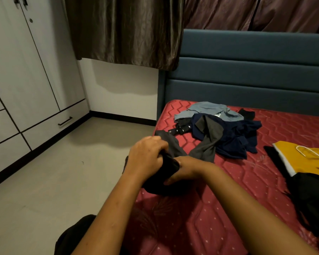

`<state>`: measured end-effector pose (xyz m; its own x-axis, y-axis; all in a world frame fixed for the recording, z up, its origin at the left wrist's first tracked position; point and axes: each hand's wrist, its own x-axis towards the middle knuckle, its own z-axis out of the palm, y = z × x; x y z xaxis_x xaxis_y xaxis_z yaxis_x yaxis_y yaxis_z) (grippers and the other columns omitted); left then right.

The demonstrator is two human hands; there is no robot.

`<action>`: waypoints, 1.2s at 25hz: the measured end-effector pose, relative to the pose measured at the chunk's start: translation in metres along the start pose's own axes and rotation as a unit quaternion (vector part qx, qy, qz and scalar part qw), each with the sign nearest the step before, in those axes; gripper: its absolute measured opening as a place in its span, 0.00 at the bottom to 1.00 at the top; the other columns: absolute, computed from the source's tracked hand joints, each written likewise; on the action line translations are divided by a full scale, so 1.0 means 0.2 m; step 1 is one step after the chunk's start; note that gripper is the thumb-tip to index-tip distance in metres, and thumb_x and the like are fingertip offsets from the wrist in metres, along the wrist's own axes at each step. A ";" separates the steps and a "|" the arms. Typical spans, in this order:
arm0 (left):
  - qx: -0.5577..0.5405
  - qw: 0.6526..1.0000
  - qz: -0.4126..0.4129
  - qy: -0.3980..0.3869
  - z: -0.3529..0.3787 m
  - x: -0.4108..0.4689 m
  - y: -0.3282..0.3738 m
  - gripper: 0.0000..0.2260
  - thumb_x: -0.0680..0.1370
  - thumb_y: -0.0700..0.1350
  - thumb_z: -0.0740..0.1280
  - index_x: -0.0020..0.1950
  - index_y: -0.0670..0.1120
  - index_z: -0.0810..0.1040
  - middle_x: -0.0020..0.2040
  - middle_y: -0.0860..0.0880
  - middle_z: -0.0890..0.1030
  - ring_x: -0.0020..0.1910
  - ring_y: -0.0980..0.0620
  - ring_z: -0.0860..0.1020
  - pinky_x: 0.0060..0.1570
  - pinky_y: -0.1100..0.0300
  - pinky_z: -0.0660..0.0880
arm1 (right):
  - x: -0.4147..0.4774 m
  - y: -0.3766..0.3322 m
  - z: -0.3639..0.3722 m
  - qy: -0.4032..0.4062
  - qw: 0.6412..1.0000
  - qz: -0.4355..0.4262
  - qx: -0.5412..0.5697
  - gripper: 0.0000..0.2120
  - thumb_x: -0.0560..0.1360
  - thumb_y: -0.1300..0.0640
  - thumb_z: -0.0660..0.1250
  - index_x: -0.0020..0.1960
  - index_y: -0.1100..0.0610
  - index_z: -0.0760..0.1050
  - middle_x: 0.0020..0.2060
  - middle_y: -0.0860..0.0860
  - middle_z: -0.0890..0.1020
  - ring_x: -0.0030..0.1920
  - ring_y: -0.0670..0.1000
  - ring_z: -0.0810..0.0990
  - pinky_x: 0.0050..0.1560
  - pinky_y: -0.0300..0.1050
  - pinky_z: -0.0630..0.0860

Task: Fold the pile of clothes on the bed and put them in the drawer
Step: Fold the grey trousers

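Folding looks barely begun. Both hands are together at the near edge of the red mattress [228, 183]: the left hand [147, 155] grips a bunched dark garment [167, 174] from above, and the right hand [185, 169] curls under it. A grey length of cloth runs from them toward 1 o'clock into the pile [228, 129]. That pile lies loose near the teal headboard [247, 70]: a blue-grey piece, a navy one and a black strap with metal buckles [179, 129]. At 3 o'clock a yellow garment [306, 162] under a white hanger [313, 154] and a black heap [313, 199] also lie unfolded. The drawer [59, 124], at 10 o'clock, is closed, and no folded stack shows. No brand or writing is legible.
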<state>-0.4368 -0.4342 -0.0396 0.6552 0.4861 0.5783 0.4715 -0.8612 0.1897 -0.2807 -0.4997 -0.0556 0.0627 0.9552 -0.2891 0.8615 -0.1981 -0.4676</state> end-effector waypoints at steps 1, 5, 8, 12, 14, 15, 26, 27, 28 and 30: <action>0.002 0.999 0.008 0.043 -0.02 0.03 -0.01 0.08 0.64 0.39 0.62 0.37 0.50 0.77 0.35 0.52 0.73 0.38 0.46 0.75 0.31 0.61 0.63 | 0.00 -0.01 -0.03 -0.034 0.998 0.039 0.031 0.21 0.64 0.45 0.78 0.51 0.48 0.74 0.48 0.45 0.80 0.50 0.48 0.79 0.53 0.44 0.76; 0.020 0.984 -0.038 0.173 -0.15 0.11 -0.06 0.08 0.67 0.37 0.60 0.40 0.46 0.76 0.37 0.49 0.73 0.39 0.46 0.72 0.33 0.57 0.64 | 0.06 0.06 0.04 -0.206 0.962 0.151 0.095 0.28 0.63 0.48 0.80 0.60 0.51 0.74 0.55 0.50 0.80 0.55 0.53 0.79 0.56 0.50 0.78; 0.007 0.936 -0.146 0.319 -0.31 0.18 -0.14 0.10 0.71 0.33 0.59 0.44 0.43 0.77 0.40 0.45 0.74 0.42 0.46 0.71 0.38 0.59 0.62 | 0.10 0.28 0.33 -0.306 0.910 0.277 0.026 0.47 0.54 0.43 0.82 0.68 0.55 0.69 0.65 0.55 0.75 0.61 0.57 0.76 0.56 0.54 0.78; -0.020 0.906 -0.226 0.358 -0.36 0.29 -0.23 0.11 0.74 0.34 0.57 0.49 0.43 0.77 0.47 0.44 0.76 0.49 0.47 0.73 0.42 0.61 0.68 | 0.07 0.44 0.65 -0.294 0.908 0.292 0.063 0.26 0.68 0.55 0.77 0.64 0.58 0.74 0.63 0.58 0.78 0.59 0.59 0.79 0.37 0.50 0.80; -0.046 0.906 -0.247 0.342 -0.31 0.31 -0.27 0.11 0.75 0.34 0.57 0.48 0.44 0.78 0.48 0.45 0.76 0.49 0.47 0.74 0.44 0.57 0.73 | 0.04 0.51 0.53 -0.207 0.942 0.265 -0.010 0.24 0.71 0.55 0.74 0.65 0.59 0.74 0.62 0.58 0.78 0.58 0.57 0.79 0.47 0.51 0.78; -0.070 0.900 -0.264 0.340 -0.28 0.32 -0.30 0.12 0.76 0.34 0.57 0.48 0.44 0.78 0.49 0.46 0.76 0.49 0.47 0.75 0.45 0.55 0.75 | 0.02 0.55 0.40 -0.137 0.952 0.264 -0.074 0.23 0.73 0.54 0.72 0.65 0.60 0.75 0.62 0.58 0.78 0.59 0.57 0.79 0.53 0.49 0.76; -0.167 0.884 -0.312 0.304 0.15 0.34 -0.36 0.19 0.73 0.28 0.58 0.49 0.45 0.84 0.47 0.42 0.74 0.54 0.39 0.69 0.50 0.57 0.68 | -0.61 0.79 -0.48 0.683 0.664 0.262 -0.154 0.18 0.73 0.68 0.61 0.63 0.60 0.66 0.50 0.68 0.78 0.61 0.72 0.72 0.48 0.63 0.74; -0.143 0.892 -0.326 0.277 0.23 0.25 -0.37 0.18 0.73 0.28 0.59 0.48 0.46 0.84 0.47 0.42 0.74 0.53 0.39 0.69 0.51 0.53 0.69 | -0.61 0.90 -0.33 0.637 0.691 0.302 -0.158 0.18 0.74 0.67 0.61 0.63 0.58 0.66 0.50 0.67 0.78 0.62 0.71 0.72 0.48 0.62 0.75; -0.102 0.907 -0.338 0.230 0.32 0.15 -0.38 0.18 0.72 0.28 0.60 0.48 0.48 0.84 0.46 0.43 0.75 0.52 0.39 0.70 0.52 0.49 0.69 | -0.62 1.01 -0.19 0.556 0.730 0.366 -0.156 0.17 0.76 0.65 0.59 0.64 0.56 0.66 0.52 0.65 0.79 0.61 0.70 0.73 0.49 0.61 0.75; 0.035 0.936 -0.344 0.070 0.49 -0.13 -0.43 0.17 0.74 0.33 0.63 0.50 0.52 0.84 0.48 0.45 0.77 0.52 0.40 0.71 0.52 0.48 0.68 | -0.60 1.18 0.11 0.330 0.786 0.516 -0.080 0.17 0.79 0.59 0.55 0.67 0.55 0.69 0.62 0.61 0.76 0.62 0.64 0.75 0.56 0.57 0.74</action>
<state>-0.4358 -0.3572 -0.1491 0.1018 0.8933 0.4377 0.7936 -0.3382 0.5057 -0.0966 -0.6665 -0.1501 0.9726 0.2203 0.0747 0.2290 -0.9630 -0.1424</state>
